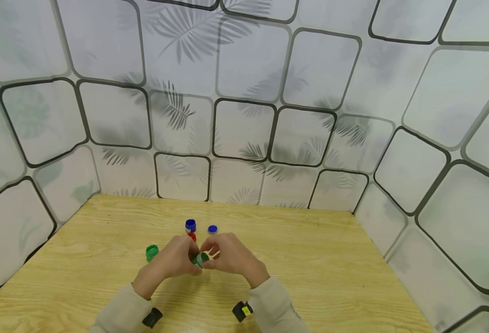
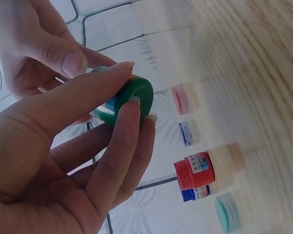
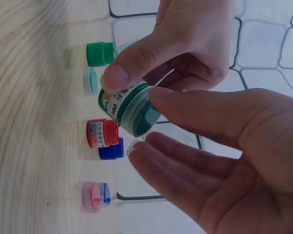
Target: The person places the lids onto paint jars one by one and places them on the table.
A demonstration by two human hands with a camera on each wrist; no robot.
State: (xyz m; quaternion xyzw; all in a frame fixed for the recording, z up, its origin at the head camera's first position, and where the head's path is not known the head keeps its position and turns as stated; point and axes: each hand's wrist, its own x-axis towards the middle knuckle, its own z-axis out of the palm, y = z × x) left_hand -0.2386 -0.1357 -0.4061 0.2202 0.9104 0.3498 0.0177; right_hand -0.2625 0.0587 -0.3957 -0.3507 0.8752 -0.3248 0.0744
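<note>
My left hand [image 1: 173, 256] grips a dark green paint jar [image 3: 119, 100] by its body, tilted, above the table. A clear ribbed screw lid [image 3: 136, 113] sits on the jar's mouth end. My right hand [image 1: 232, 256] is at that lid; in the right wrist view its thumb touches the lid's edge. The other right fingers are loosely bent, with a gap between their tips and the lid. The left wrist view shows the dark green jar's base [image 2: 139, 97] between left thumb and fingers.
On the wooden table [image 1: 331, 268] stand a lidless green jar [image 3: 100, 53], a red jar [image 3: 102, 133] and a blue jar [image 3: 111, 149]. A pale green lid [image 3: 90, 81], a pink lid [image 3: 91, 197] and a blue lid [image 1: 213, 229] lie nearby. A patterned wall covering [image 1: 244, 129] borders the table.
</note>
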